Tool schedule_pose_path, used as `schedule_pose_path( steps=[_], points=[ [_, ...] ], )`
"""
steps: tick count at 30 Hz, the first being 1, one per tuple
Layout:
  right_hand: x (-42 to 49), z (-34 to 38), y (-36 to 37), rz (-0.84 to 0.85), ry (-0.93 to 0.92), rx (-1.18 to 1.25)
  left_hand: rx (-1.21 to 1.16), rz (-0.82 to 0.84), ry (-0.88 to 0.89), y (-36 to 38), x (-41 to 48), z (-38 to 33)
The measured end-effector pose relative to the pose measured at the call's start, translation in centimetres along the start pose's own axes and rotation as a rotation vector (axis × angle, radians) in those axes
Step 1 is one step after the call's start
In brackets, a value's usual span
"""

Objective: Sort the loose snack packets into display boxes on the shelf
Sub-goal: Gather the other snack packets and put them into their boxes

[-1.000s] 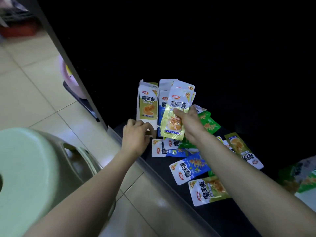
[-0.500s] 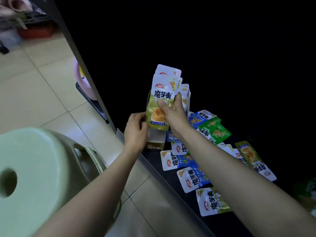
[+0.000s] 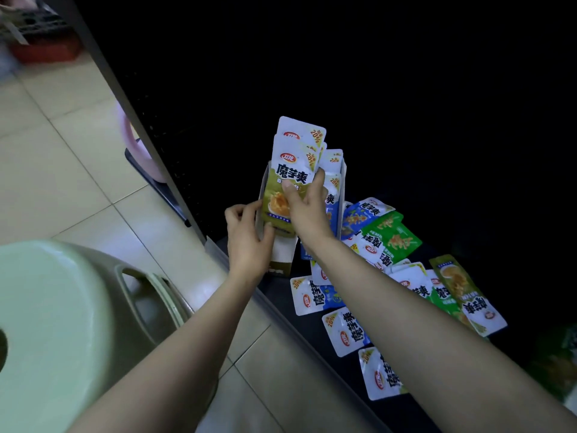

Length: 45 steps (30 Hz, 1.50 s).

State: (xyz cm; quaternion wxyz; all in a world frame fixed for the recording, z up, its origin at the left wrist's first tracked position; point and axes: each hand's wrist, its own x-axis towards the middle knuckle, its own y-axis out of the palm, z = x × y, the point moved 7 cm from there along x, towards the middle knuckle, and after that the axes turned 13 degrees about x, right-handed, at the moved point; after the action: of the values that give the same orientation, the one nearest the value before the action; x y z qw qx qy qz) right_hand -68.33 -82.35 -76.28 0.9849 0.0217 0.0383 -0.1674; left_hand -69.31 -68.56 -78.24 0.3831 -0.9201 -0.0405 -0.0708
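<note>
Low dark shelf (image 3: 279,289), viewed from above.

- Right hand (image 3: 304,207): thumb on the front and fingers behind, pinching a small fanned stack of olive packets (image 3: 293,164). The stack is upright with the logo ends up. Its lower edges are just inside the mouth of the olive display box (image 3: 282,257), and most of its length is above the rim. Likely reason for the mid-height pinch: it keeps the pouches aligned so they drop in as one.
- Left hand (image 3: 246,235): fingers curl round the box's near-left wall at the rim. My reading is that it steadies the light carton and spreads the opening so the pouches don't snag or tip it.
- Blue display box (image 3: 342,182): stands just beside it on the right and touches it. Blue pouches stand in it, so the sorting seems to go by colour.
- Loose packets lie flat to the right, overlapping: a blue packet (image 3: 365,210), a green packet (image 3: 390,239), an olive one (image 3: 456,282), and more nearer the shelf edge. No green box is visible.

Judgement: insertion is in hand and the task is partly done, with many pouches left.

Pale green stool (image 3: 62,323) on the tiled floor, near left.
</note>
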Motion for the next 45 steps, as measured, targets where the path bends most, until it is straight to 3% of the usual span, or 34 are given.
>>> schedule_pose_path(
  steps=[5, 7, 15, 22, 29, 35, 38, 41, 43, 45],
  points=[
    [0.6, -0.2, 0.0, -0.013, -0.207, -0.358, 0.009, -0.023, -0.004, -0.2, 0.1, 0.8],
    [0.9, -1.1, -0.9, -0.064, -0.205, -0.404, -0.007, -0.026, -0.003, -0.1, 0.1, 0.9],
    [1.5, -2.7, -1.7, 0.112, -0.015, -0.351, -0.025, 0.007, -0.002, 0.3, -0.1, 0.3],
    [1.1, -0.3, -2.6, 0.062, -0.286, -0.269, -0.005, 0.094, -0.037, 1.5, 0.0, 1.0],
    [2.4, -0.8, -2.5, 0.110, -0.259, -0.391, -0.005, 0.099, -0.054, 1.6, -0.1, 1.2],
    [1.1, 0.5, -3.2, 0.112, -0.386, -0.273, 0.067, 0.088, -0.043, 1.2, -0.7, 0.9],
    [-0.1, 1.5, -4.2, 0.119, -0.431, -0.232, 0.194, -0.054, 0.085, 0.0, -1.1, -0.9],
    [-2.1, 3.1, -6.7, 0.092, -0.482, -0.207, 0.231, -0.168, 0.333, -1.0, -2.1, -4.2],
    [-3.4, 3.8, -9.0, 0.070, -0.517, -0.230, 0.273, -0.157, 0.535, -0.7, -3.3, -6.5],
    [-4.8, 3.3, -11.2, 0.075, -0.497, -0.281, 0.288, -0.017, 0.711, 0.7, -4.9, -8.1]
  ],
)
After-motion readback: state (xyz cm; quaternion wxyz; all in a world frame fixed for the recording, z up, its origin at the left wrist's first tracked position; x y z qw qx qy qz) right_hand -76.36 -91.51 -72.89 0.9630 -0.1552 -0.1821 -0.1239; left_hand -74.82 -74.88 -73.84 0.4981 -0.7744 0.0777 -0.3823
